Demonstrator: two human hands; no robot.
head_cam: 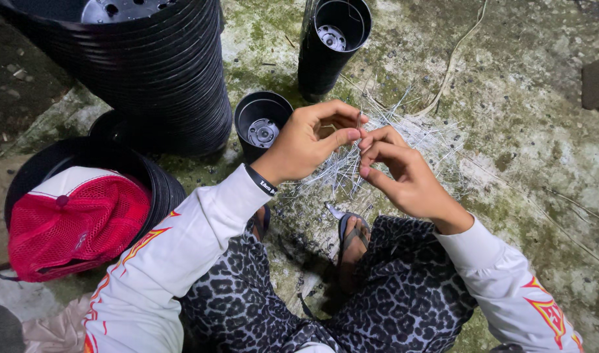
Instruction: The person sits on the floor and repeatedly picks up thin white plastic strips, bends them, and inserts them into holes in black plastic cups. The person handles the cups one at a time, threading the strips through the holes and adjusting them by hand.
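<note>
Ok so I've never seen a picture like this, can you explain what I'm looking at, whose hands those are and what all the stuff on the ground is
This is one picture from a camera worn on a person's head, looking down at their own two bare hands. The person squats on a mossy concrete floor in sandals. The left hand and right hand meet over a loose pile of thin wires, and the fingers of both pinch one thin wire between them. Around them stand black plastic pots: a tall nested stack, a narrower stack, and a single small pot beside the left hand. At the left, a red and white mesh cap rests on another low stack of pots.
</note>
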